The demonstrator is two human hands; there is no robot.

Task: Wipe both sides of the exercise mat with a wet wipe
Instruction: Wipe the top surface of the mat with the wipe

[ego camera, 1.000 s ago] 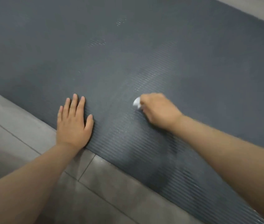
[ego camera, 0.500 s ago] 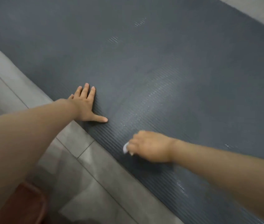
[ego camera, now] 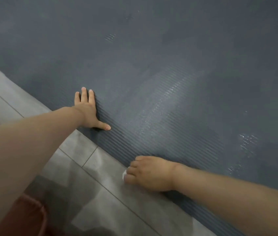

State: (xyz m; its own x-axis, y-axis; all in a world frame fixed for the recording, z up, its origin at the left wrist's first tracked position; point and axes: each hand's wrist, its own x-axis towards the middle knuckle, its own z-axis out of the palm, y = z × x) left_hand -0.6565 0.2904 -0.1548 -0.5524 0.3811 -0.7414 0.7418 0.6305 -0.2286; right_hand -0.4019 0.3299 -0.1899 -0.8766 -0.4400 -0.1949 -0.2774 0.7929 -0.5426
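- Exercise mat [ego camera: 152, 57]: dark grey, ribbed, lying flat on the floor [ego camera: 100, 193]; it fills the far and right part of the view, its near edge running diagonally from far left to near right.
- Wet patches [ego camera: 167, 97]: glistening streaks on the ribs right of centre, with another shiny patch further right.
- Left hand [ego camera: 88, 111]: palm down, fingers straight and thumb spread to the right, pressing flat on the mat just inside its near edge; it holds nothing.
- Right hand [ego camera: 150, 172]: at the mat's near edge, well apart from the left hand, fingers curled and clamped on the wet wipe.
- Wet wipe [ego camera: 124, 174]: a small white wad showing at the fingertips, right where the mat's edge meets the floor; most of it is hidden in the hand.
- Floor: grey tiles with thin joints, near and left of the mat.
- Reddish-brown object [ego camera: 26, 217]: in the near left corner, blurred; what it is cannot be told.
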